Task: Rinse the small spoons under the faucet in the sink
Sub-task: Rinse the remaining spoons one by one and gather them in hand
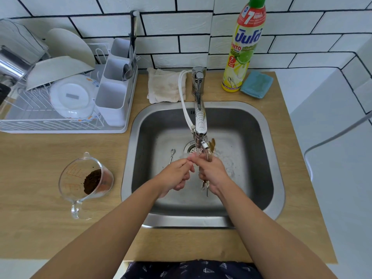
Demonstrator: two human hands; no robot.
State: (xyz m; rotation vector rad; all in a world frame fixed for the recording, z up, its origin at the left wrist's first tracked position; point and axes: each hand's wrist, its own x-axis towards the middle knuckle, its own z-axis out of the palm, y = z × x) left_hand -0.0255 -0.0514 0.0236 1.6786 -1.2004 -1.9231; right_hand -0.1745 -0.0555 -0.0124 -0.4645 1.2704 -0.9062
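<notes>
My right hand (pixel 211 170) has its grip closed around a bunch of small spoons (pixel 210 152), bowls up at 12 o'clock right under the faucet (pixel 200 117), handles sticking out below my palm toward 6. My left hand (pixel 177 174) meets it from 9 o'clock, fingers curled and pinching at the bunch; how firmly, I cannot tell. One more spoon (pixel 172 155) lies on the sink (pixel 261 158) floor at 10 o'clock from my hands. A jug (pixel 86 182) with dark grounds sits on the bench (pixel 30 178) at 9.
</notes>
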